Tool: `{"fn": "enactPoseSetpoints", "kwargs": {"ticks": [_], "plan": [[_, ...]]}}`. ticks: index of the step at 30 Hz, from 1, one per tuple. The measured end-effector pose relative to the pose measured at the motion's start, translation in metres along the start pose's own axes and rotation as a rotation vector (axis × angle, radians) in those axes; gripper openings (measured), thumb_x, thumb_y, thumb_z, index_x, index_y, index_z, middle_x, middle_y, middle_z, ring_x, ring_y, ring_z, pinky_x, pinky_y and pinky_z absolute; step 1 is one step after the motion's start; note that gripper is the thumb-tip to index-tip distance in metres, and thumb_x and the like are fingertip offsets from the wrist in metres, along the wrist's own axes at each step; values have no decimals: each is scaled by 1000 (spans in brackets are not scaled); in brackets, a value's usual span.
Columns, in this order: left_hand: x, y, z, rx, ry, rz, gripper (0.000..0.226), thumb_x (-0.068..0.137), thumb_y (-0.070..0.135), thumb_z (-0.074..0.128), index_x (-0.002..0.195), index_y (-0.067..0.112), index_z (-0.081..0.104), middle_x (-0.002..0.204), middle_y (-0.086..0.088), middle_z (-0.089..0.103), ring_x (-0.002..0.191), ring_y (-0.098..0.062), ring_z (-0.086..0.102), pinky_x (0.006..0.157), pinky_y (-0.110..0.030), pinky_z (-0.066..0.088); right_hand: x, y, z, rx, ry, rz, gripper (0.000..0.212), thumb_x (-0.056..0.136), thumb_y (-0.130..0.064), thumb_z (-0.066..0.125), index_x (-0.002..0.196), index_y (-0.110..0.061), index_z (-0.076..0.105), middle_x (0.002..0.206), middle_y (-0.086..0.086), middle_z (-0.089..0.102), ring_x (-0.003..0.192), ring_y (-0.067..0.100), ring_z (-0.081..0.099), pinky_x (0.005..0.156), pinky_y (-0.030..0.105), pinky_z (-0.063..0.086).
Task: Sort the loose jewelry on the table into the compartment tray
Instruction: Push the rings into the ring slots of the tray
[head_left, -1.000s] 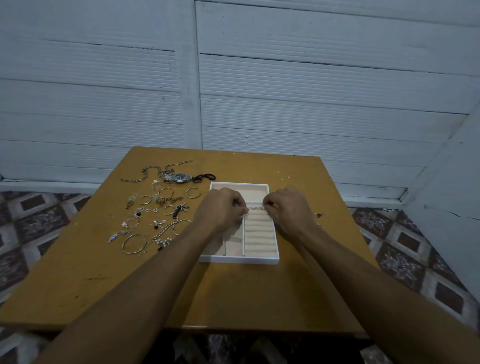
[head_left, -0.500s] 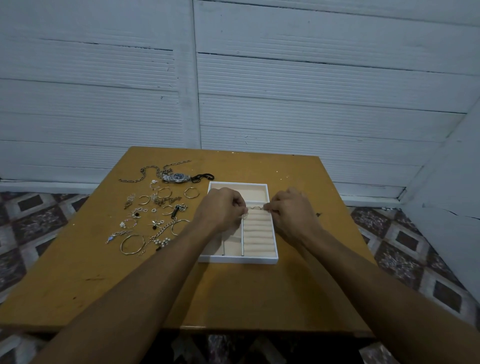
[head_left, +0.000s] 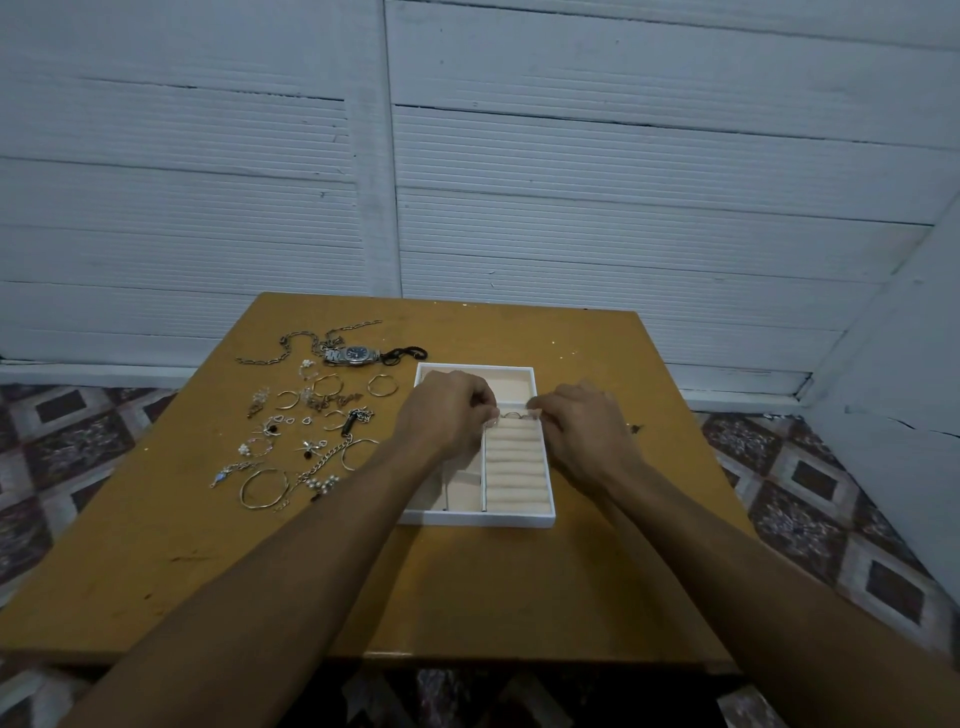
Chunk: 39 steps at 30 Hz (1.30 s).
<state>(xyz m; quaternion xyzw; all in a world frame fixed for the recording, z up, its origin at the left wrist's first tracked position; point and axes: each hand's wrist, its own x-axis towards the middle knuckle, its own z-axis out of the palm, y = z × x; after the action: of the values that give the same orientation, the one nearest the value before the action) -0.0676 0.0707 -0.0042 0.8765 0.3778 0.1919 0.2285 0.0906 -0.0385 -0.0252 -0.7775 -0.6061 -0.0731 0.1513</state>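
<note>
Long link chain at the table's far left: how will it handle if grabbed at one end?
The chain lies in loose curves, so it is probably floppy and would trail. Its links look chunky, so likely heavy for its size. It touches the watch and may drag it.

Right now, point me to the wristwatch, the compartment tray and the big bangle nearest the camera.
wristwatch (head_left: 356, 355), head view, on its dark dial.
compartment tray (head_left: 478, 518), head view, on the white near wall.
big bangle (head_left: 244, 492), head view, on the left side of its ring.
</note>
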Motion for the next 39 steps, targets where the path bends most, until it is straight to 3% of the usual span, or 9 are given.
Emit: {"fn": "enactPoseSetpoints", "kwargs": {"ticks": [8,15,21,26,32,39], "plan": [[-3,2,12,119,68,128,15,90,32,62,96,25,74,90,4,64,90,-15,55,71,-32,46,-7,9,-2,59,45,48,28,96,-21,48,117,-24,66,110,-2,68,102,21,55,87,38,40],[-6,-9,9,237,33,261,23,95,27,56,111,27,72,105,3,66,98,-20,51,72,-31,44,-12,15,-4,56,50,75,28,96,-21,50,120,-23,65,111,-1,69,104,20,56,91,38,41],[-9,-11,2,378,33,380,30,89,18,63,117,28,69,105,2,65,94,-20,52,67,-28,30,-15,16,-6,77,66,92,28,96,-22,51,121,-23,64,112,-2,68,105,18,55,93,37,40],[-13,-7,1,479,-26,405,39,93,25,58,131,34,58,118,4,59,105,-19,48,70,-27,30,-19,19,-9,91,72,100,28,96,-19,52,121,-21,65,113,0,68,104,19,55,92,37,40],[-15,-5,0,510,-33,395,37,97,28,52,134,31,55,121,2,57,108,-20,47,75,-29,35,-20,22,-10,91,81,111,28,96,-20,52,121,-21,65,114,-1,68,105,18,54,92,36,39],[-12,-7,2,489,-15,390,51,84,19,67,132,28,57,118,2,58,106,-21,48,72,-28,30,-16,40,-22,221,104,248,25,94,-17,55,115,-15,69,114,2,68,100,17,59,89,34,50]]}}
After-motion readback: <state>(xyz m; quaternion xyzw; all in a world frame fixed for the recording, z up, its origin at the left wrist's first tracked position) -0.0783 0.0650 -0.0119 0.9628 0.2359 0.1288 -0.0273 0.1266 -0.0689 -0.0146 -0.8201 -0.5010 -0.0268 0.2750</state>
